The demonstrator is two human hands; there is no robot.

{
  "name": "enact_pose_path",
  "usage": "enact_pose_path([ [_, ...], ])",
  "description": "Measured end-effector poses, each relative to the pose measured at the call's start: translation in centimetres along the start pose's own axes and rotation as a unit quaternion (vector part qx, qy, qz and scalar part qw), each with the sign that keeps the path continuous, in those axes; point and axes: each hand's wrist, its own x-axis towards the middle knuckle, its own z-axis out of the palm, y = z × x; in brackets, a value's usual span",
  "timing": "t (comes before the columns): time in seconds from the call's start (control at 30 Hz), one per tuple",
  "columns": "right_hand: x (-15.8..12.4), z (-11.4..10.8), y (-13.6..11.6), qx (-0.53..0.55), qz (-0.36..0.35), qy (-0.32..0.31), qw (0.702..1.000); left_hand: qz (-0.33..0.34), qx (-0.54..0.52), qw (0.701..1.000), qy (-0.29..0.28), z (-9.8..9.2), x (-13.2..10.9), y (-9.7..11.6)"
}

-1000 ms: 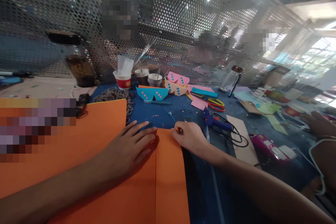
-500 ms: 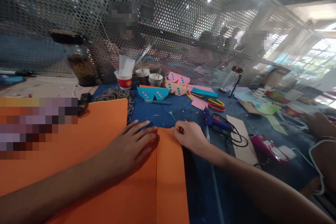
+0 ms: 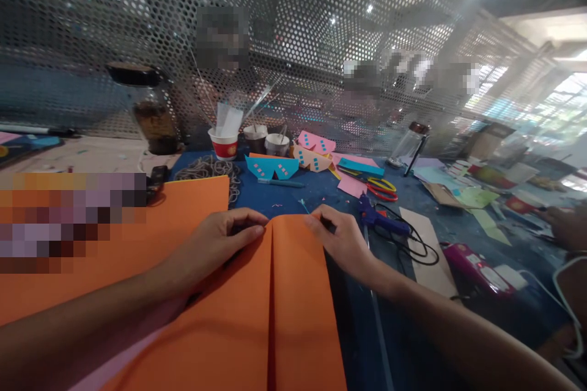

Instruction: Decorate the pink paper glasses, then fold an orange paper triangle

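A dark-lidded, clear cylindrical jar (image 3: 155, 125) stood far left, a red-and-white paper cup (image 3: 224, 148) behind tangled grey cord (image 3: 206, 172); right lay a blue plastic glue gun (image 3: 387, 222).

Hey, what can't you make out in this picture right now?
In the head view:
Orange sheet: near end cut off by the bottom edge.
Left hand and right hand: some fingers hidden behind the hands themselves.
Red-and-white paper cup: bottom inside hidden by its wall.
Co-worker's hand: blurred, cut off by the right edge.
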Motion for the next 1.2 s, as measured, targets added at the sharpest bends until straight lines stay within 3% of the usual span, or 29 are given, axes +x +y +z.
enact_pose_path([
  [0.17, -0.1, 0.3, -0.7, 0.02, -0.01, -0.017, 1.0, -0.07, -0.149, 0.986, -0.015, 0.7, -0.1, 0.7],
  [0.33, -0.1, 0.4, -0.8, 0.034, 0.007, -0.017, 0.999, -0.073, -0.238, 0.968, -0.021, 0.9, -0.2, 1.1],
  [0.5, 0.0, 0.4, -0.6, 0.046, 0.015, -0.024, 0.999, -0.097, -0.247, 0.963, -0.048, 0.7, -0.4, 1.2],
  [1.2, 0.0, 0.6, -0.3, 0.032, 0.037, -0.047, 0.998, -0.11, -0.267, 0.957, -0.035, 0.9, -0.4, 1.4],
])
